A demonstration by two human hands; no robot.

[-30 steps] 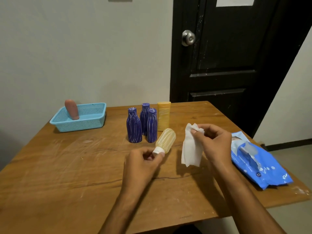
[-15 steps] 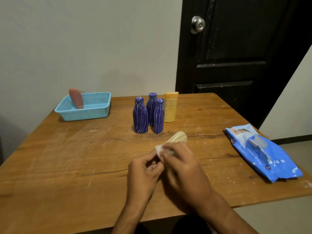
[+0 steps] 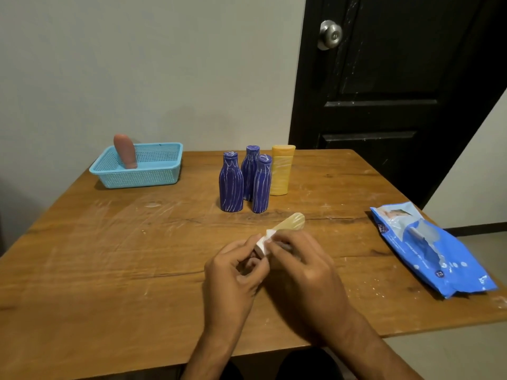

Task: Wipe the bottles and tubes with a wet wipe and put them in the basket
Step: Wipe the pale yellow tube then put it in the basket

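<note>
The yellow tube (image 3: 291, 224), held low over the worktop (image 3: 109, 256), now has the wet wipe (image 3: 263, 242) wrapped round its cap end, where a second ago they were apart; the left hand (image 3: 233, 272) grips the cap, the right hand (image 3: 299, 267) grips the wipe, so wiping has begun, the basket (image 3: 142, 176) well apart.

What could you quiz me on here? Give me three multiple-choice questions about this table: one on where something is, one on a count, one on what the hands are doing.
1. Where is the pink tube?
A. in the blue basket
B. beside the wipes pack
C. in a hand

2. How many purple bottles stand on the table?
A. two
B. three
C. five

3. What are the hands doing?
A. resting flat
B. opening the door
C. rubbing a wet wipe on a yellow tube

Answers:
1 A, it leans upright inside the basket.
2 B, three stand clustered by the yellow bottle.
3 C, the left hand and right hand hold tube and wipe together.
</note>
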